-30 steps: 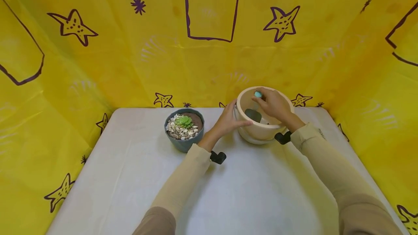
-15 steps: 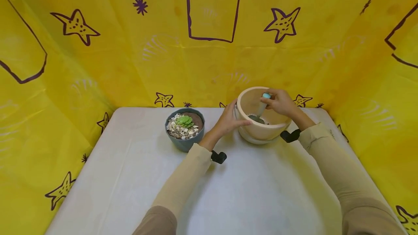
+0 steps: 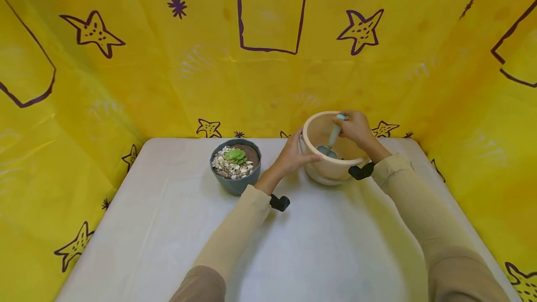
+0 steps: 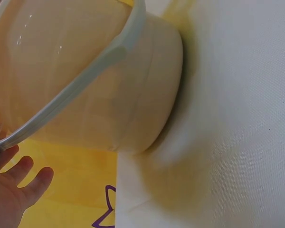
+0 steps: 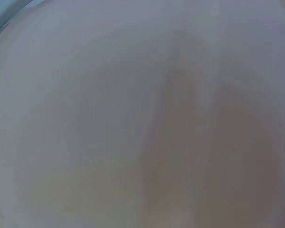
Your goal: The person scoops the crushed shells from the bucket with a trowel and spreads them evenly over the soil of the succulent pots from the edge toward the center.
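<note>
A cream bucket (image 3: pixel 329 171) stands at the back right of the table. My left hand (image 3: pixel 291 155) holds its left side, thumb over the rim and fingers along the outside. In the left wrist view, some fingers of the left hand (image 4: pixel 12 192) spread beside the grey carrying handle (image 4: pixel 78 92), which hangs across the bucket wall. Inside the bucket is a small trowel (image 3: pixel 334 135) with a pale handle, a light-blue end and a grey-green blade. My right hand (image 3: pixel 357 129) pinches that handle near its top, blade downward. The blurred bucket wall (image 5: pixel 109 118) fills the right wrist view.
Left of the bucket, a grey-blue pot (image 3: pixel 235 186) holds a green succulent (image 3: pixel 235 155), pale pebbles (image 3: pixel 228 167) and brown soil. It stands close to my left wrist. A yellow patterned cloth (image 3: pixel 260 87) rises behind and beside the white table (image 3: pixel 327 246).
My right hand has shifted right and back slightly left, turning the trowel so that its handle shows and its blade sits lower in the bucket. The left hand has kept its place.
</note>
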### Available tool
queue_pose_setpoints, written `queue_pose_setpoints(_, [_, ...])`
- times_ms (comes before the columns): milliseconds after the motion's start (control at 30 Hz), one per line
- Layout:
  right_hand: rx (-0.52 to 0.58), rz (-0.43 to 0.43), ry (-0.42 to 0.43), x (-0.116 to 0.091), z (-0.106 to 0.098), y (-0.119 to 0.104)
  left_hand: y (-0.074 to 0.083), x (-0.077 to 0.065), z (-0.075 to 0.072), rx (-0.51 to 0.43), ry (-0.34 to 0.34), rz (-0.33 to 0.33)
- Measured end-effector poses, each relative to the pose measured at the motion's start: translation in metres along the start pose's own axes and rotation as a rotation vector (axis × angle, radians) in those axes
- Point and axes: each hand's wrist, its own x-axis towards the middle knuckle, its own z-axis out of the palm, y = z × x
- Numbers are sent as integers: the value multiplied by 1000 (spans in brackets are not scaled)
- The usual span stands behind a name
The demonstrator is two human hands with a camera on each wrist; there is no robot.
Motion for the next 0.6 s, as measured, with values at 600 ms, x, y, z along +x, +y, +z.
queue_pose_setpoints(600, [159,118,77,-2,-4,9,-3,3,0,-18,-3,-1])
